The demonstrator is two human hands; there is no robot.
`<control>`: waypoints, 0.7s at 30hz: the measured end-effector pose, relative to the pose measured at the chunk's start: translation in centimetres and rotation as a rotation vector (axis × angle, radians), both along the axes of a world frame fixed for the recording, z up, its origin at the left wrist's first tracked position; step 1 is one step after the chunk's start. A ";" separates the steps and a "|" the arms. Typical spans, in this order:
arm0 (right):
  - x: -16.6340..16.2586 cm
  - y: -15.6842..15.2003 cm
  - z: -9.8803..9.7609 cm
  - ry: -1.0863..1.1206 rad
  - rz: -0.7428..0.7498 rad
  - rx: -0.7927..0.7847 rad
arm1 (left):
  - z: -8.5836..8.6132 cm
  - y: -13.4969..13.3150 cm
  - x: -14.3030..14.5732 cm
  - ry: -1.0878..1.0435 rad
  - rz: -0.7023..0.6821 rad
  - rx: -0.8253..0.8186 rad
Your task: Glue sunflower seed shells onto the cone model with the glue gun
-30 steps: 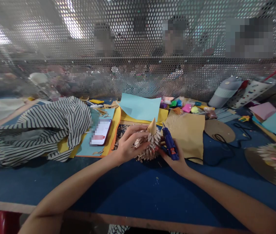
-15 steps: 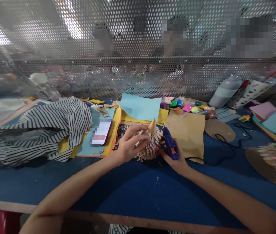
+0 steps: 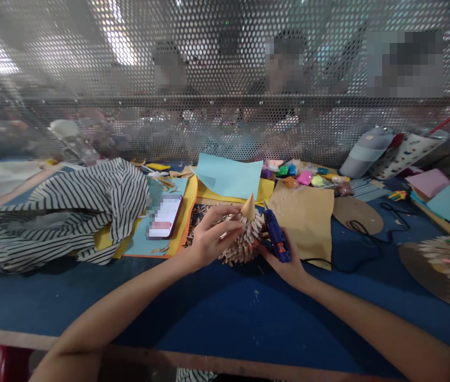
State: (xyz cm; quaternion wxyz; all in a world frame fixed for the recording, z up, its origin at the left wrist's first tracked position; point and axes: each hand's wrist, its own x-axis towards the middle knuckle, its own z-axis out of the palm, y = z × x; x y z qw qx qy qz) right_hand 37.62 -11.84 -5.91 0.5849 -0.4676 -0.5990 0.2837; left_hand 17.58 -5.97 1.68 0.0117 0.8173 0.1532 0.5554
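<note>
Left hand (image 3: 212,239) grips the seed-covered cone figure (image 3: 244,239) above the blue worktop (image 3: 169,307), just beside a blue glue gun (image 3: 277,236) clenched in the right hand (image 3: 286,260); a slip this close could jab and dent the figure.

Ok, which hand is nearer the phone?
Left. The left hand sits just right of the phone; the right hand, holding a blue glue gun, sits farther right, beyond the scale-covered craft cone.
</note>
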 end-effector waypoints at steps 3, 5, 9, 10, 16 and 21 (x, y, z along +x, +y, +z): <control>0.0 0.1 -0.2 -0.001 -0.007 0.007 | 0.1 0.0 0.1 -0.004 0.007 0.007; 0.0 0.1 -0.3 -0.002 -0.009 0.012 | 0.1 -0.1 0.1 0.000 0.014 0.007; 0.1 0.1 -0.4 -0.004 -0.009 -0.001 | 0.0 0.0 0.1 0.002 0.009 0.006; 0.1 0.1 -0.4 -0.004 -0.003 -0.007 | 0.0 0.0 0.0 0.000 0.005 0.005; -0.1 0.1 -0.1 0.020 0.005 -0.001 | 0.0 0.0 0.0 0.003 0.006 -0.006; -0.1 0.0 0.4 0.020 0.009 -0.017 | -0.1 0.0 0.2 -0.020 -0.003 -0.012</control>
